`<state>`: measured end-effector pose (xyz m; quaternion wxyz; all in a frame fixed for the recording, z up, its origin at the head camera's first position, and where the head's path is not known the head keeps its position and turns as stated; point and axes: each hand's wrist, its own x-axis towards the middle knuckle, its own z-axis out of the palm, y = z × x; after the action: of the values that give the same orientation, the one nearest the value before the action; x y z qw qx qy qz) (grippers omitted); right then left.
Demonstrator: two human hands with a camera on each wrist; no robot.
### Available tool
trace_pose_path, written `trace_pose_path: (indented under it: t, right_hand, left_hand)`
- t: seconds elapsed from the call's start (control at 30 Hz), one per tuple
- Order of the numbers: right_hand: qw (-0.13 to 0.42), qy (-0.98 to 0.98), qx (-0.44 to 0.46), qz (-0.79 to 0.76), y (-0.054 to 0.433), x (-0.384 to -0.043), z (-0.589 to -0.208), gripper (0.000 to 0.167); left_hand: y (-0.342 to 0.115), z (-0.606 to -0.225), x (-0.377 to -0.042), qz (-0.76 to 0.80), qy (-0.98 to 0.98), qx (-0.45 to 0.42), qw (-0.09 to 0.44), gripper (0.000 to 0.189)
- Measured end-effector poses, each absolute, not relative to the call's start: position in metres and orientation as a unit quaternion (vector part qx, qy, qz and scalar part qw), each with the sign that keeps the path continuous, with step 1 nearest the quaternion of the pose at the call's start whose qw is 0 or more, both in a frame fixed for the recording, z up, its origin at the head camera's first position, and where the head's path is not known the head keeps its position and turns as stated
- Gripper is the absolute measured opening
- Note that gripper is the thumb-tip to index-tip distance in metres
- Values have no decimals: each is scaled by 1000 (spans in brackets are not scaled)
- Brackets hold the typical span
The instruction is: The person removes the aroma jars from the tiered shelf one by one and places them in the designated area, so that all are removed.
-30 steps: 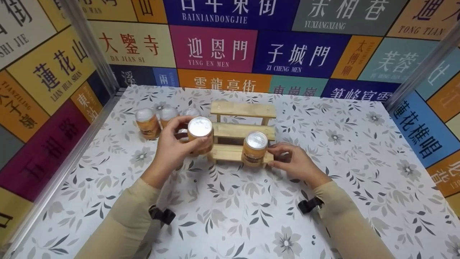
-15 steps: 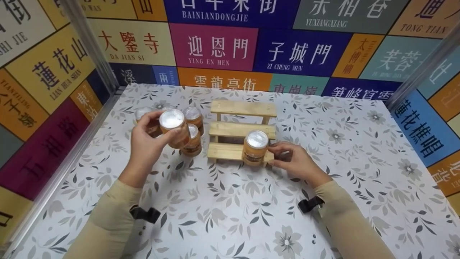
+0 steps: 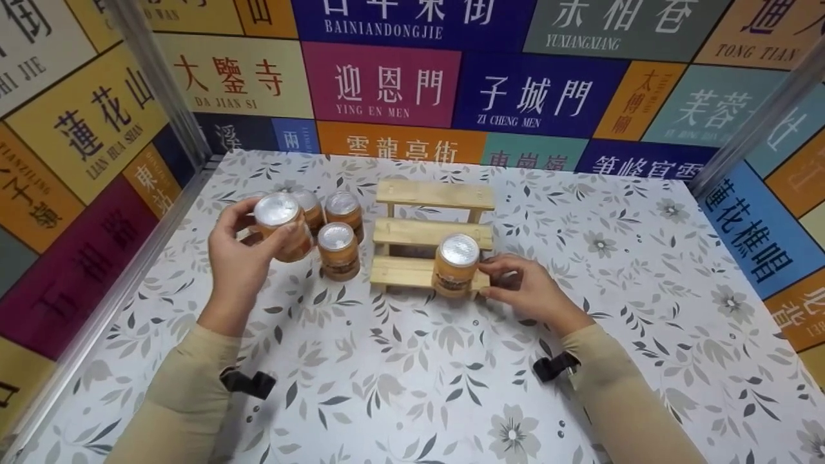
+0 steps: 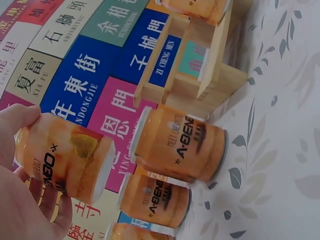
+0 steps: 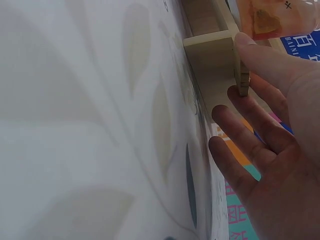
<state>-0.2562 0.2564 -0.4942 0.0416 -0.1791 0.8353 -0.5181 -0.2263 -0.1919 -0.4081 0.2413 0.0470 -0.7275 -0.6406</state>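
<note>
My left hand (image 3: 235, 258) grips an orange drink can (image 4: 65, 155) with a silver lid, fingers and thumb curled round its sides. In the left wrist view the can is tilted. Beside it stand other matching cans: one in front (image 3: 339, 254), one behind that (image 3: 345, 209), and another (image 3: 308, 205) partly hidden by the held can. With my right hand (image 3: 532, 283) I pinch the right end of the lowest step of a three-step wooden rack (image 3: 403, 270), thumb above and a fingertip below. On that step, near my right fingers, sits an upright can (image 3: 456, 267).
The rack's middle step (image 3: 419, 233) and top step (image 3: 432, 195) rise behind the lowest one. A table (image 3: 399, 393) with a leaf-patterned cover lies under everything. Walls with coloured lettered panels (image 3: 383, 84) enclose the back and sides.
My left hand has carried its can leftward, away from the rack and over to the standing cans, uncovering the front one. My right hand and the can on the rack have stayed put.
</note>
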Motion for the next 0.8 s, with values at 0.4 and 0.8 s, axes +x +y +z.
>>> trace_pose_path:
  t: [0.4, 0.8]
  right_hand:
    - [43, 831, -181, -525, 256, -255, -494, 40]
    - [47, 835, -176, -520, 258, -257, -496, 41]
  left_hand:
    - [-200, -436, -239, -637, -739, 91, 200, 62]
    - [-203, -458, -251, -627, -755, 102, 166, 65]
